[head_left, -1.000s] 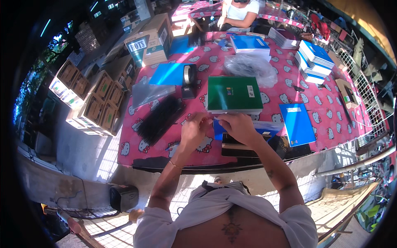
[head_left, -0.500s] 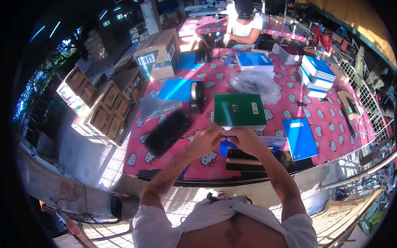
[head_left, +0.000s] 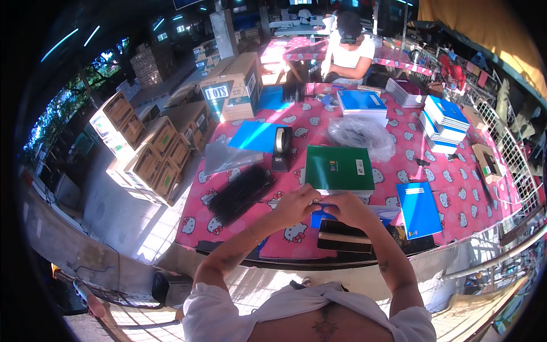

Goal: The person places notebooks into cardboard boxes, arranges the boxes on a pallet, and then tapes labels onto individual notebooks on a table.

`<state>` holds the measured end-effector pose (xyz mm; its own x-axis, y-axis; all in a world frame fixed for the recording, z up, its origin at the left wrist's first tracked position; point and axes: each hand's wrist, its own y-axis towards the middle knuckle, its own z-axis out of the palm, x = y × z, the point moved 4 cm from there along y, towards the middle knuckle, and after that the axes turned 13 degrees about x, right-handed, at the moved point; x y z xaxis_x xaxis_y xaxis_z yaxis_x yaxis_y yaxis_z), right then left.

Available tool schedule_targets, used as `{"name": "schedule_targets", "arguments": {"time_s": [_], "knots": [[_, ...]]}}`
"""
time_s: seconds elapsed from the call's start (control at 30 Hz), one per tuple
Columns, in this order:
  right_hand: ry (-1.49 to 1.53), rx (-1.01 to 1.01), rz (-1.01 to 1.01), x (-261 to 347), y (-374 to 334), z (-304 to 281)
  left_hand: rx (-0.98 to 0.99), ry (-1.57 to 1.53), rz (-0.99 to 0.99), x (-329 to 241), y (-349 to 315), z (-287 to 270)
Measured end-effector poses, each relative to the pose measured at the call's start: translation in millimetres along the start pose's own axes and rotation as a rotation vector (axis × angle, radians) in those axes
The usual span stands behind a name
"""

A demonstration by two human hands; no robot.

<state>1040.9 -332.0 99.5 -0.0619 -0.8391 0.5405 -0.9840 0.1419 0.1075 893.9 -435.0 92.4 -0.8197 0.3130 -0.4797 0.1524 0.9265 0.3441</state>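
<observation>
Your left hand (head_left: 296, 206) and right hand (head_left: 348, 209) pinch the blue sheet (head_left: 322, 216) shut-fingered; tugging unevenly could tear it.

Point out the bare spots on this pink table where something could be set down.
Bare pink cloth lies between the green notebook and the blue notebook, right of the hands. Another patch sits between the tape dispenser and the cardboard box. The near edge is crowded: left hand, right hand, black bundle.
</observation>
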Motion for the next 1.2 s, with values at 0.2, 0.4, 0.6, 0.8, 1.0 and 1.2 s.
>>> {"name": "schedule_targets", "arguments": {"time_s": [0.2,0.4,0.6,0.8,1.0,1.2], "knots": [[-0.075,-0.039,0.131,-3.2,-24.2,-13.5,0.148,0.138,-0.056,6.1,3.0,4.7],[-0.154,-0.163,0.105,-17.6,-23.8,-3.1,-0.080,0.584,-0.173,-30.3,8.1,36.4],[-0.228,-0.215,0.126,-12.2,-23.4,-8.8,-0.205,0.526,-0.235,-24.5,-19.5,54.6],[-0.203,-0.142,0.080,-2.3,-32.7,-18.3,0.084,0.130,-0.048,5.3,9.3,20.4],[-0.178,-0.078,0.203,-17.1,-38.4,-21.3,0.087,0.482,-0.023,-4.7,23.4,24.7],[-0.176,-0.129,0.214,-20.3,-37.2,-17.9,-0.068,0.604,-0.140,-31.3,9.7,61.7]]}}
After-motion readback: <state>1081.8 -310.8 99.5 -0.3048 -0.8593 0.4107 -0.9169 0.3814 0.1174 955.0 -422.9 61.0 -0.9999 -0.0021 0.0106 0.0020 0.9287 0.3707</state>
